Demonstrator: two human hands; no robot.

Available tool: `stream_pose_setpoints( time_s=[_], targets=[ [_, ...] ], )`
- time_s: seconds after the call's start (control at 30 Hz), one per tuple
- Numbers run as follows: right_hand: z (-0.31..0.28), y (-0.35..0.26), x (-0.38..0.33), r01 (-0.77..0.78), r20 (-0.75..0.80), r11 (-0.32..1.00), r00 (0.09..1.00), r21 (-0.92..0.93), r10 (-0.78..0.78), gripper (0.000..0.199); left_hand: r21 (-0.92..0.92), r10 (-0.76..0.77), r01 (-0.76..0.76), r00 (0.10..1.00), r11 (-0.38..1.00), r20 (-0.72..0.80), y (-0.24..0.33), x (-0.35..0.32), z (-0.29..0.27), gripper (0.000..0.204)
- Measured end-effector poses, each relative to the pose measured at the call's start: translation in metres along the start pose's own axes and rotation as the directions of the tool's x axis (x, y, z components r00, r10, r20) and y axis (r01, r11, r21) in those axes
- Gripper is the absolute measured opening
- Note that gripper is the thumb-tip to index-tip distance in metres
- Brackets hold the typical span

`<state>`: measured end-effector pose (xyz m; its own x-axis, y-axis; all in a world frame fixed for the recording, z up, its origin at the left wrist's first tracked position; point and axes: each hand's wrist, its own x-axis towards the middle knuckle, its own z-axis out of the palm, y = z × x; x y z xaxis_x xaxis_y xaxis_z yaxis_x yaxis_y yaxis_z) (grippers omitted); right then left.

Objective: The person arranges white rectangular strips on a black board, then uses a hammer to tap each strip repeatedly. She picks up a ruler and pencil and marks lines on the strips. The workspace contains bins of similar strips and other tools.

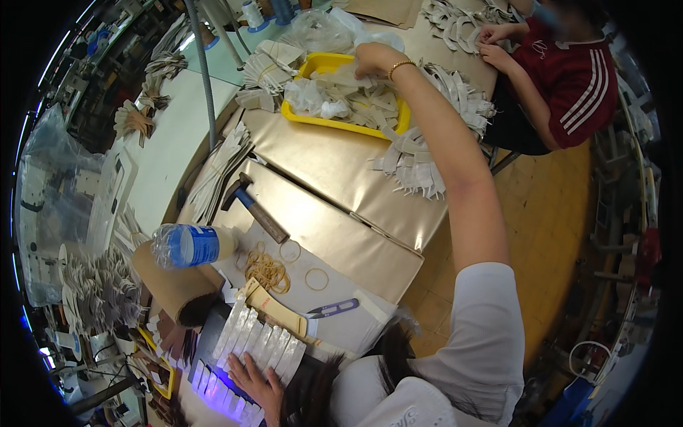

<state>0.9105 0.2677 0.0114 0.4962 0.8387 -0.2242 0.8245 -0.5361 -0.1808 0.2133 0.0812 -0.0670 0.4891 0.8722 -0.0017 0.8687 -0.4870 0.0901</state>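
Note:
My left hand (pixel 255 383) lies with fingers spread on a row of pale, shiny strips (pixel 260 341) near the lower edge. Purple-blue light falls on more strips (pixel 222 400) just beside it. Far ahead, my right arm stretches out to a yellow tray (pixel 334 128). There my right hand (pixel 378 60), with a beaded bracelet at the wrist, is bent down over the tray with its fingers drawn together. What they hold, if anything, is hard to make out. Small cream-coloured pieces (pixel 370 107) and crumpled clear plastic (pixel 307 96) fill the tray.
A hammer (pixel 256 206), rubber bands (pixel 267 270), purple thread snips (pixel 334 308) and a plastic bottle (pixel 188 245) lie on the table. A brown roll (pixel 174 285) is at left. Bundles of pale cut pieces (pixel 416 160) flank the tray. A person in red (pixel 569 85) works at far right.

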Motion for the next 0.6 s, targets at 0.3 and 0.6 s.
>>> stream_pose_setpoints(
  time_s=[0.3,0.6],
  targets=[
    [0.052,-0.039,-0.009,0.390,-0.102,0.911,0.920,0.131,-0.379,0.043,-0.008,-0.032,0.032,0.999,0.999,0.015,0.010,0.004,-0.008,0.061],
    [0.002,-0.015,0.017,0.337,-0.174,0.927,0.935,0.165,-0.309,0.033,-0.021,-0.005,0.005,1.000,1.000,0.006,0.006,0.002,-0.004,0.061]
  ],
)
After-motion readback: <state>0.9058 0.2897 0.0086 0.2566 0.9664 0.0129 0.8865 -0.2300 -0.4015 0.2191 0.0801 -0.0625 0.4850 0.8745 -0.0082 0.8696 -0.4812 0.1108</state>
